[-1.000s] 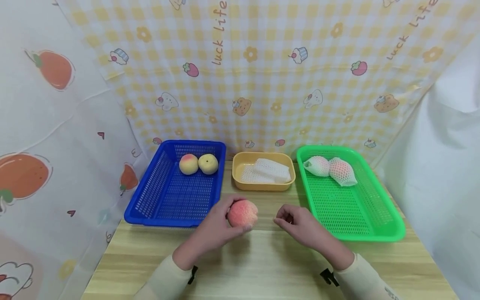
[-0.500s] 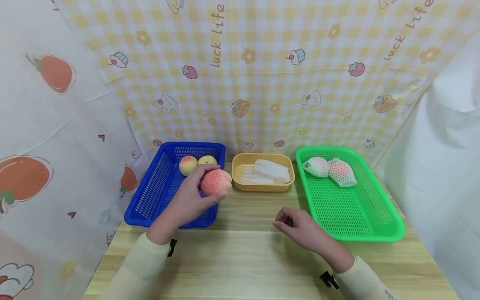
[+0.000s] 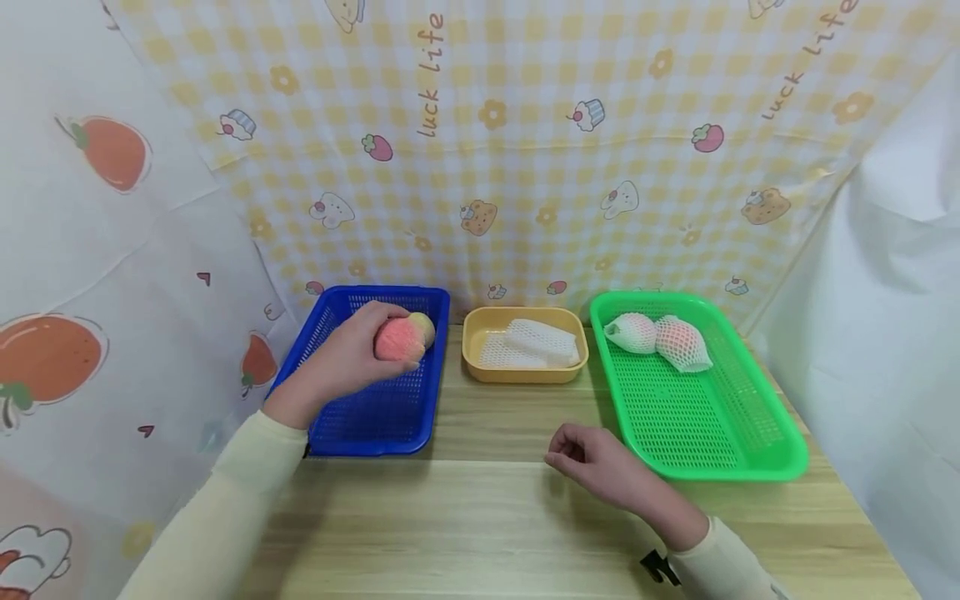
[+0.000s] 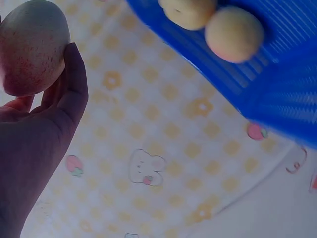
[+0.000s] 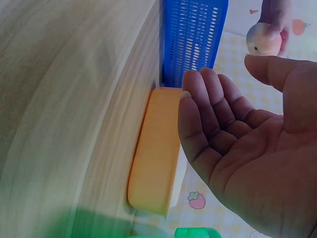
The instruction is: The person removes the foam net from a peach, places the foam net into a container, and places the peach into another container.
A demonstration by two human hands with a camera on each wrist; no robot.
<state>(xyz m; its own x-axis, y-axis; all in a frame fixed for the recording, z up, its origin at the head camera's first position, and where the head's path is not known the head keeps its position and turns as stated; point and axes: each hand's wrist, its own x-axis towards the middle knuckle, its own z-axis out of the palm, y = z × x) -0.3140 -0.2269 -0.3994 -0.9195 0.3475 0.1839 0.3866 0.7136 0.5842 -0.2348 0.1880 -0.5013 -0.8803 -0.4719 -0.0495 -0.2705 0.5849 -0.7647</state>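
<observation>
My left hand (image 3: 348, 350) grips a pink peach (image 3: 399, 340) above the blue basket (image 3: 375, 425), thumb on one side and fingers on the other. In the left wrist view the peach (image 4: 34, 49) stands well apart from two pale yellow peaches (image 4: 234, 34) lying in that basket. From the head, one basket peach (image 3: 425, 327) peeks out behind the held one; the other is hidden by the hand. My right hand (image 3: 600, 467) hovers over the table left of the green basket (image 3: 780, 454), fingers loosely curled. Its palm holds nothing in the right wrist view.
Between the baskets stands a small yellow tray (image 3: 525, 375) with white foam net sleeves (image 3: 543, 340) in it. Two peaches in foam nets (image 3: 682, 343) lie at the back of the green basket. A patterned cloth (image 3: 525, 167) hangs behind the wooden table (image 3: 465, 533).
My left hand has carried the peach from the middle of the table leftward and back to over the blue basket. My right hand has barely moved.
</observation>
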